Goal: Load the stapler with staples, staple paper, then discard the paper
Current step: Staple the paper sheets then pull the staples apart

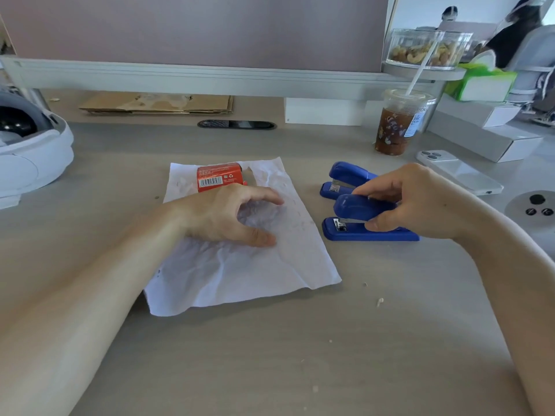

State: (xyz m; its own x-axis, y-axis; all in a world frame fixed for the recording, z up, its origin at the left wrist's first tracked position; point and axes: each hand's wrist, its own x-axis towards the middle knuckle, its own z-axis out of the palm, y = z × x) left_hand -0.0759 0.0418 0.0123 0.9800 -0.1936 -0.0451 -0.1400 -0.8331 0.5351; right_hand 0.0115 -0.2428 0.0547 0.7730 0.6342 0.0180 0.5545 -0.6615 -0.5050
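Note:
A crumpled white sheet of paper (249,265) lies on the desk in front of me. A red staple box (219,176) sits on the paper's far edge. My left hand (228,214) hovers over the paper with loosely curled fingers, thumb tip touching the sheet, holding nothing. To the right stand two blue staplers. My right hand (417,199) grips the near stapler (360,217) by its top arm, thumb at the side and fingers over the top. The far stapler (345,175) lies just behind it, partly hidden by my fingers.
An iced drink cup with a straw (399,127) stands behind the staplers. A white phone (459,171) lies face down at the right, beside a white box (486,136). A white headset (27,151) sits at the left edge. Small crumbs dot the desk (300,355).

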